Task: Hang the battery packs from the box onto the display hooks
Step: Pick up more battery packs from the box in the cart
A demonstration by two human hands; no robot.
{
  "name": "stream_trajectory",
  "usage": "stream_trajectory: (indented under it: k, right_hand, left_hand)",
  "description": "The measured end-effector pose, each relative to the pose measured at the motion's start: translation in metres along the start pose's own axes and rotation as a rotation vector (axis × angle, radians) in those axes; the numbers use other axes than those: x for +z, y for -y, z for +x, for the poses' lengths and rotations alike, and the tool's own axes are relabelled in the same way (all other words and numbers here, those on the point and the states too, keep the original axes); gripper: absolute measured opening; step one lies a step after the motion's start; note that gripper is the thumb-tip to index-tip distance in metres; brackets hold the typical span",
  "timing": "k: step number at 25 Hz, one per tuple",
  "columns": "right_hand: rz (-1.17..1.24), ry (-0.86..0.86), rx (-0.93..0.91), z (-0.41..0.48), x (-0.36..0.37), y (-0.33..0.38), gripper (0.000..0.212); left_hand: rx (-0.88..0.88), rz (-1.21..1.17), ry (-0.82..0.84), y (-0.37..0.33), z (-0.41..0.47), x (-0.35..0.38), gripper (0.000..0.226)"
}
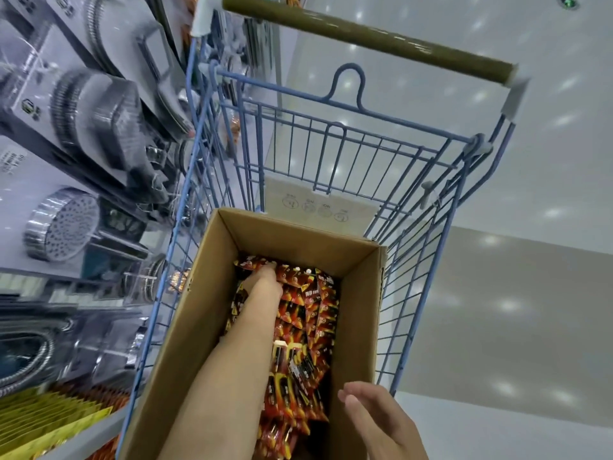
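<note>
Forearm (pixel 238 353) straight into box (pixel 185 343) | left hand (pixel 265 280) on battery packs (pixel 315 310), fingers' (pixel 269 267) hold unclear | right hand (pixel 381 423) relaxed, empty

No wording can be read with certainty. A pale card (pixel 318 207) on the cart's (pixel 428 207) end grid bears four round pictograms with tiny, illegible captions. The red-and-black battery packs (pixel 308 300) carry blurred white characters. The shower-head boxes (pixel 30 107) show smeared badges and print.

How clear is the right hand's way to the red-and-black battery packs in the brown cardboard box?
Likely clear: the right hand hovers open at the near corner of the open brown cardboard box; red-and-black battery packs lie exposed beside it.
</note>
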State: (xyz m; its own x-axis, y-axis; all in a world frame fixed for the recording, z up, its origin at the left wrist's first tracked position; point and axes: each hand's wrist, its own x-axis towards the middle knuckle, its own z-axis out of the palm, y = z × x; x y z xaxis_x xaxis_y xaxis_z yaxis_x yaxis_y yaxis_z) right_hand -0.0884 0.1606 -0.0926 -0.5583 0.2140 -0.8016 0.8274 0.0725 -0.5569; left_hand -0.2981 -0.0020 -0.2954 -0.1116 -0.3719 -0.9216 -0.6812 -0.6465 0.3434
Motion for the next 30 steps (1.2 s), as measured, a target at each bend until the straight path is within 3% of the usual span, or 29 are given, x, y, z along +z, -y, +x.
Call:
stream_trajectory:
  k: [3, 5, 9, 13, 14, 17, 20, 23, 26, 30]
  right_hand:
    - [0.043, 0.003, 0.011, -0.006, 0.002, 0.011, 0.008]
    - [0.039, 0.015, 0.02, -0.007, 0.006, 0.021, 0.008]
    - [-0.036, 0.075, 0.005, 0.023, 0.026, 0.037, 0.008]
    - [0.066, 0.166, 0.145, 0.097, 0.075, 0.045, 0.015]
    - [-0.009, 0.153, 0.115, 0.118, 0.089, 0.045, 0.023]
    - [-0.55, 0.078, -0.162, 0.177, 0.124, 0.043, 0.041]
    - [-0.978, 0.003, -0.34, 0.225, 0.136, 0.052, 0.046]
    - [-1.154, 0.01, -0.235, 0.256, 0.136, 0.066, 0.061]
    - [-1.256, 0.056, -0.152, 0.259, 0.14, 0.06, 0.087]
    - [-1.319, 0.009, -0.274, 0.243, 0.151, 0.042, 0.083]
  left_hand:
    - [0.095, -0.007, 0.089, 0.012, -0.035, -0.046, 0.029]
    - [0.149, 0.031, 0.161, 0.022, -0.07, -0.091, 0.03]
    - [0.118, 0.149, 0.232, 0.031, -0.145, -0.182, 0.022]
    - [0.112, 0.092, 0.265, 0.035, -0.178, -0.238, 0.034]
    - [0.133, 0.092, 0.263, 0.034, -0.183, -0.244, 0.036]
    - [0.169, 0.085, 0.23, 0.028, -0.19, -0.259, 0.042]
    - [0.163, 0.101, 0.191, 0.027, -0.187, -0.273, 0.049]
    - [0.159, 0.09, 0.179, 0.026, -0.189, -0.281, 0.06]
    - [0.105, 0.093, 0.229, 0.026, -0.192, -0.282, 0.097]
    - [0.119, 0.11, 0.287, 0.024, -0.197, -0.282, 0.036]
